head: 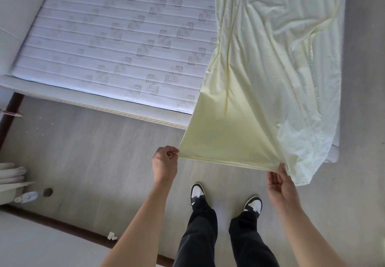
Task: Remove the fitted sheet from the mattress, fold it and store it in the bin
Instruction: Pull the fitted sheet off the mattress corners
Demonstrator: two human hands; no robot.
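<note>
The left hand (164, 162) pinches one end of the pale yellow fitted sheet's (260, 62) hem between thumb and curled fingers, and the right hand (280, 183) holds the other end, its fingers fairly straight with the cloth caught at the fingertips and thumb (the exact pinch is hidden behind the fabric). Between them the edge runs taut, just in front of the person's shoes (226, 199). The sheet is already off most of the mattress (108, 43), whose quilted top lies bare on the left; the rest of the cloth is heaped along the right side of the bed and hangs over its near corner.

The step in hand looks like drawing the sheet clear of the bed to start folding. To do it well, both hands should keep the hem evenly tight and lift together, so the loose bulk slides off the mattress instead of dragging across the floor (93, 152). The right hand's hold looks the lighter of the two; a firmer pinch there would stop the elastic edge slipping out. Finding the sewn corners first makes the fold square. No bin can be identified with certainty here.
</note>
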